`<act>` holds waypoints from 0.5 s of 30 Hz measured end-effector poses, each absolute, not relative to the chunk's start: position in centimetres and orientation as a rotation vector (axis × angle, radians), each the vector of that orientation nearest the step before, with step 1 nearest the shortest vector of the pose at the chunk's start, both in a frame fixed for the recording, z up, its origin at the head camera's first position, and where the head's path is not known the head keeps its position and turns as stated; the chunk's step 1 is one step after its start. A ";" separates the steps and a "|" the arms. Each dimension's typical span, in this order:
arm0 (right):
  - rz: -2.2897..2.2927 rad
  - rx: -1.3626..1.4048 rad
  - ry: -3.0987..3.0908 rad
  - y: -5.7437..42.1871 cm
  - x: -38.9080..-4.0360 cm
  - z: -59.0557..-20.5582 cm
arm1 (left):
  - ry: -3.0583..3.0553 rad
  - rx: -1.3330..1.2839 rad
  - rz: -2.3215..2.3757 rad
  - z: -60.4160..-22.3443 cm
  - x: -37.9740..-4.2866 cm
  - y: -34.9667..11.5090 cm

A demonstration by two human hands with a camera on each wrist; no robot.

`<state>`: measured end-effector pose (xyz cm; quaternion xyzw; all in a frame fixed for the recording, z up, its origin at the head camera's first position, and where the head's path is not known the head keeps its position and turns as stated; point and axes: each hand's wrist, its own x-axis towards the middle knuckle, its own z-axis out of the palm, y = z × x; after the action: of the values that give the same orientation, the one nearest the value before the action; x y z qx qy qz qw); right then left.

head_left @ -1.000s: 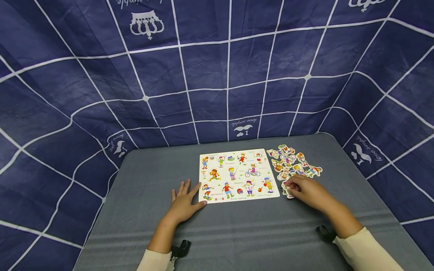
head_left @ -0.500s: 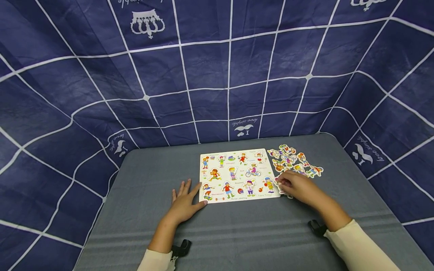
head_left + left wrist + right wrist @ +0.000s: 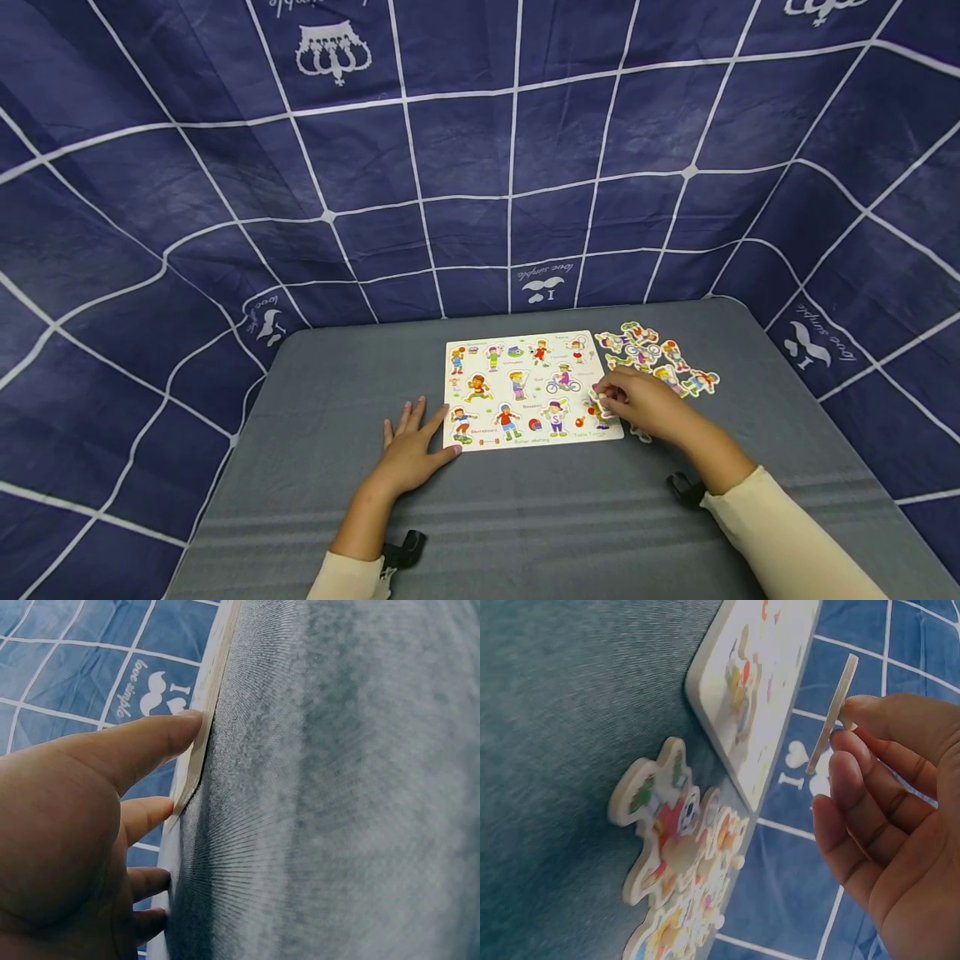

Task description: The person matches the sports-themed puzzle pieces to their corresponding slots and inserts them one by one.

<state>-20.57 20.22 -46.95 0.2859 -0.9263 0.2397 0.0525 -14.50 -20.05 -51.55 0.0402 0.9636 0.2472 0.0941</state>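
Observation:
A white puzzle board (image 3: pixel 540 398) printed with children playing sports lies on the grey table. My left hand (image 3: pixel 408 460) rests at its left edge with fingers spread. In the left wrist view the thumb and index fingertips of that hand (image 3: pixel 75 817) touch the board's edge (image 3: pixel 201 754). My right hand (image 3: pixel 647 407) is over the board's right side, pinching a puzzle piece (image 3: pixel 599 403). From the right wrist, the piece (image 3: pixel 831 716) appears edge-on, gripped by its small knob between thumb and finger, raised above the table; its picture is hidden.
Several loose puzzle pieces (image 3: pixel 642 353) with knobs lie in a heap right of the board. Nearest the right wrist camera is one (image 3: pixel 676 825) with a red and green figure. A dark blue cloth with white grid lines (image 3: pixel 465 167) hangs behind and beside the table (image 3: pixel 525 517).
My right hand has lifted a puzzle piece from the near end of the heap and moved it left, over the board's right side. The left hand has stayed in place.

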 end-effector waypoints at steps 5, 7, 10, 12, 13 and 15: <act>0.721 0.878 -2.799 19.4 -21.4 -46.8 | 2.862 0.118 0.730 -51.5 -14.5 -20.0; 0.721 0.869 -2.807 19.1 -21.6 -46.7 | 2.864 0.116 0.728 -51.4 -14.5 -20.0; 0.734 0.862 -2.827 18.6 -21.9 -46.5 | 2.862 0.115 0.736 -51.3 -14.5 -20.0; 0.736 0.861 -2.837 18.3 -22.0 -46.4 | 2.861 0.116 0.741 -51.2 -14.4 -20.0; 0.737 0.865 -2.840 18.1 -22.1 -46.4 | 2.860 0.116 0.742 -51.2 -14.4 -19.9; 0.732 0.870 -2.844 17.7 -22.3 -46.4 | 2.861 0.117 0.738 -51.3 -14.4 -19.9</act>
<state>-22.27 17.72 -46.36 0.2840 -0.9278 0.2388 0.0395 -14.42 -19.92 -51.27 0.0394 0.9635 0.2483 0.0921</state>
